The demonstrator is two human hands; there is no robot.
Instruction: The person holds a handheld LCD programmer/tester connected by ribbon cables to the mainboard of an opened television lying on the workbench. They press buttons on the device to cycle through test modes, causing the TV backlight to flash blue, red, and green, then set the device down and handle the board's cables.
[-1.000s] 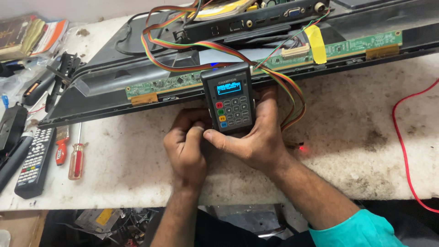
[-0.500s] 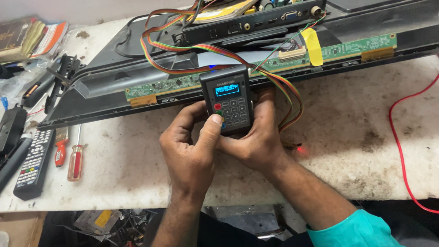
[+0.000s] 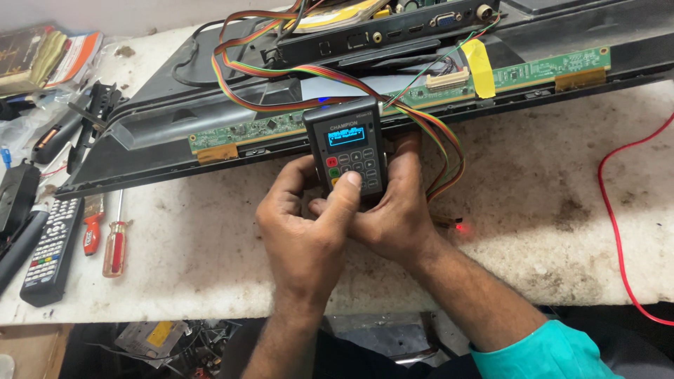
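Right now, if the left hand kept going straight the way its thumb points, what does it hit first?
The left hand already has its thumb on the keypad of the handheld tester. Past that, likely the green circuit strip on the opened TV panel; depth is unclear.

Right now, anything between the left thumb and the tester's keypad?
Nothing visible. The left hand has its thumb already on the keypad of the handheld tester, which the right hand grips from behind. The ribbon cable runs off to the side.
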